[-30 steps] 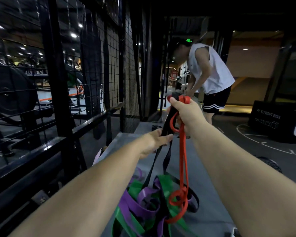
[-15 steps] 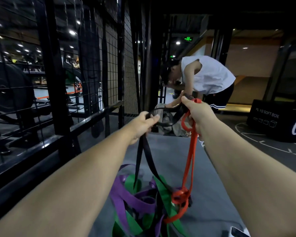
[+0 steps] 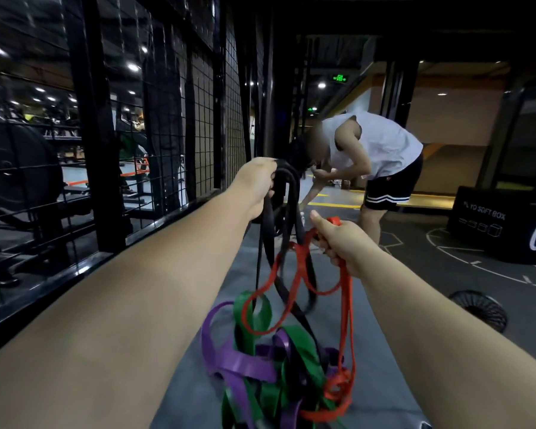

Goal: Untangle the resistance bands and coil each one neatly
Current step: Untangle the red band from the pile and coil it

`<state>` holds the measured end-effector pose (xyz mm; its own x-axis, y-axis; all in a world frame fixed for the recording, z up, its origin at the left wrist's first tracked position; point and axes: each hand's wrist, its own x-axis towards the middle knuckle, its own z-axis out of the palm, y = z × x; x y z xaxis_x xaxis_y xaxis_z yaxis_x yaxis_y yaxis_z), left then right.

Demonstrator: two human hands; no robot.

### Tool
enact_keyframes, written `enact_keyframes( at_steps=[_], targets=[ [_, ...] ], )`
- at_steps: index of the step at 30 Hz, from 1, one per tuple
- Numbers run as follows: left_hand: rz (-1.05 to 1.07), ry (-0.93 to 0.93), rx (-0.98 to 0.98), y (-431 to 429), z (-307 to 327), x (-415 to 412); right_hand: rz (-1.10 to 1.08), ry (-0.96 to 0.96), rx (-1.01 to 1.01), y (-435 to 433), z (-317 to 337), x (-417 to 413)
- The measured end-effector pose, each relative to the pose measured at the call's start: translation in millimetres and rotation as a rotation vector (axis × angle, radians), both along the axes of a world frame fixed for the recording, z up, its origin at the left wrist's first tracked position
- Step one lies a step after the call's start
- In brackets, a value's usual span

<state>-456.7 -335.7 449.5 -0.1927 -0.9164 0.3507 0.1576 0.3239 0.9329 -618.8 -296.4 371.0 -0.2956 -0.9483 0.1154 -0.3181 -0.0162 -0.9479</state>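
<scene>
The left hand (image 3: 257,184) has lifted the black band (image 3: 291,212) above the right hand (image 3: 338,239), whose fingers grip the red band (image 3: 345,308); both bands hang into the knot below.

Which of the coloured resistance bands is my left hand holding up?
The black band, gripped by your left hand; the thin red band is in your right hand.

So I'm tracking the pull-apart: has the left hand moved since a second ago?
Yes. The left hand has risen and swung left toward the mesh wall, lifting the black band away from the right hand.
</scene>
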Motion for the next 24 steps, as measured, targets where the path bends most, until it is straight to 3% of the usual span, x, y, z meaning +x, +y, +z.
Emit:
enact_keyframes(
  at_steps=[4, 9, 14, 20, 24],
  targets=[
    [-0.039, -0.003, -0.019, -1.5, -1.8, -5.4, 0.046, 0.023, -0.071, 0.4, -3.9, 4.8],
    [-0.120, 0.022, 0.005, 6.5, -3.4, -22.9, -0.070, 0.242, -0.120, 1.2, -2.2, 21.5],
    [-0.222, 0.017, 0.082, 11.6, -11.6, -29.0, -0.019, 0.312, -0.124, -5.8, -14.2, 33.8],
    [-0.161, 0.138, 0.070, -0.7, -38.2, -19.3, 0.076, 0.216, -0.133, -17.2, -20.5, 34.3],
    [-0.013, 0.057, 0.187, -1.4, -80.6, -11.3, 0.020, 0.184, -0.212, -23.5, -8.7, 36.8]
  ],
)
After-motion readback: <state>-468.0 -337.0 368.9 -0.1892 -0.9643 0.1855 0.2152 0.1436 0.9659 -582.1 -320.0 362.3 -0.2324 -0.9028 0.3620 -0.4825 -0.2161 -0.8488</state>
